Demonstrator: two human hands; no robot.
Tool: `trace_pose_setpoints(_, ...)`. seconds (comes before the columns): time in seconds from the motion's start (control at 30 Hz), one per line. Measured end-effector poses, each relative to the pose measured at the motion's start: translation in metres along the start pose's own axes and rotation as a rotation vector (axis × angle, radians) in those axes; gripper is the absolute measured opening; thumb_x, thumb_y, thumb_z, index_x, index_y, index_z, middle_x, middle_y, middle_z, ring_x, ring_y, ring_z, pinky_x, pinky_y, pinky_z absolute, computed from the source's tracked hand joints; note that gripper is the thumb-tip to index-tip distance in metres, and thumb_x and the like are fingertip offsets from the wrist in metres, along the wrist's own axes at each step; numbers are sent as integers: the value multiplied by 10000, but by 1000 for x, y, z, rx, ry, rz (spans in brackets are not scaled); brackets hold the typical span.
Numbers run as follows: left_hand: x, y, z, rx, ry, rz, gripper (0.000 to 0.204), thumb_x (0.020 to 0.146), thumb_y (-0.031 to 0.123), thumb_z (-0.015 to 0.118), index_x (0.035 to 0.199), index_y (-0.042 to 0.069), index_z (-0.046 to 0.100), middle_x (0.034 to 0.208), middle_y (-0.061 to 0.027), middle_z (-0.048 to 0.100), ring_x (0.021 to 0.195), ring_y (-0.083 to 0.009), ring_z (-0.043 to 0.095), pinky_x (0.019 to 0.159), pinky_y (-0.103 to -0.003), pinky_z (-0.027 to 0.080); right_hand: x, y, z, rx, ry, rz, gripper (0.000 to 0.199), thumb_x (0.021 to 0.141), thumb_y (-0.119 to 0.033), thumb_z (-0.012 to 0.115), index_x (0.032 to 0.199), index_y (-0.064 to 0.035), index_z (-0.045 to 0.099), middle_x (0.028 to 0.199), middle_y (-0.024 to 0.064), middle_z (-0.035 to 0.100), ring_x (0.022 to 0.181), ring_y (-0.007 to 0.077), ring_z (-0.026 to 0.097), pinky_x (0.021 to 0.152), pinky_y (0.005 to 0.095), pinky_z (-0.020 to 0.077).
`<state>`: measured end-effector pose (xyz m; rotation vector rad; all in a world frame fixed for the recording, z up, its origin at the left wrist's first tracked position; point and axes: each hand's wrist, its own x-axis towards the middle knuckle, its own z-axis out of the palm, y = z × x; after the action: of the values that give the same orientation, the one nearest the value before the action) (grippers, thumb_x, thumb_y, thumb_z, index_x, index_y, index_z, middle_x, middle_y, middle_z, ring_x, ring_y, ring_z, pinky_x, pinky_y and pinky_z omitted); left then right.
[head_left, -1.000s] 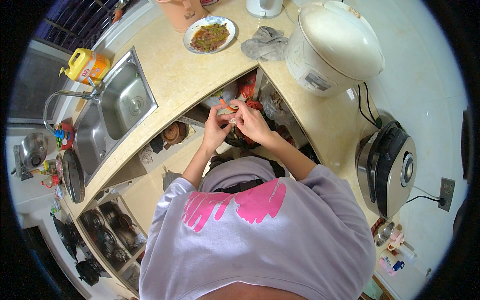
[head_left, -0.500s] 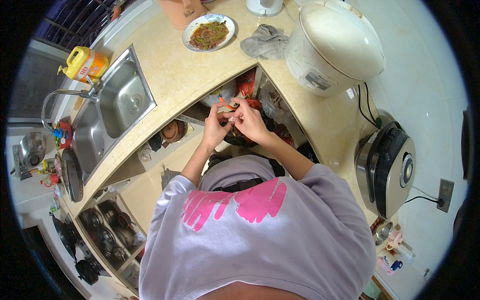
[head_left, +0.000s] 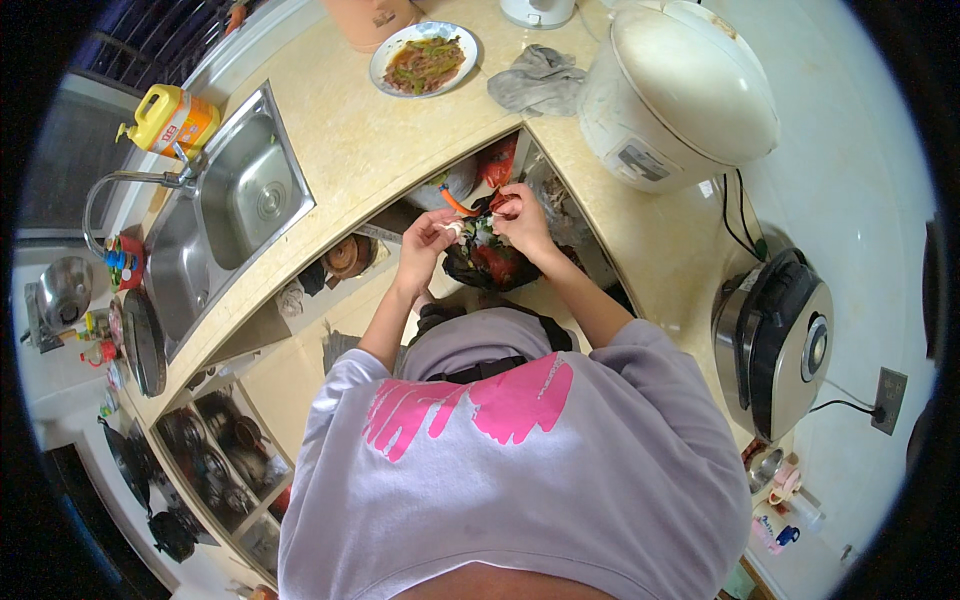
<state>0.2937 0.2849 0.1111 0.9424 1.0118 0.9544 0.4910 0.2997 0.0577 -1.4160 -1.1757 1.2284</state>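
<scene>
My left hand [head_left: 424, 243] is closed in a pinch on a small white piece [head_left: 456, 230] that looks like a garlic clove. To its right, my right hand [head_left: 525, 224] is also pinched, with a pale scrap at its fingertips too small to make out. Both hands hover over a black rubbish bag [head_left: 462, 272], which stands in front of the cupboard opening below the counter. Mixed scraps, some green and some red, lie inside the bag.
An orange tube [head_left: 457, 203] and a red packet [head_left: 497, 163] sit in the cupboard. Above, the counter [head_left: 390, 150] bears a plate of cooked food [head_left: 465, 62], a grey cloth [head_left: 537, 82] and a large white cooker [head_left: 660, 110]. A double sink [head_left: 240, 205] lies left, a pressure cooker [head_left: 775, 345] right.
My hands, formerly together at the fingertips, have come apart: the right moved rightward, the left slightly left. More of the rubbish bag now shows between them.
</scene>
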Motion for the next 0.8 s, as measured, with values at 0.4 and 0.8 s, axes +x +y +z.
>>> trace_pose_setpoints(0.4,-47,-1,-49,-130,159,-194,232,861,-4,534,1090,-35,564,970,-93,619,865,-148,586,811,-262,471,43,76,17,-735,-274,173,396,790,44,498,1180,-17,472,936,263,600,885,385,587,770,445,484)
trace_pose_setpoints(0.8,-119,20,-96,-174,446,-185,205,854,45,574,1046,-26,572,949,-91,624,884,-171,595,824,-291,474,49,69,36,-1001,-680,387,614,796,74,486,1358,-144,372,1149,184,550,974,326,571,792,422,487)
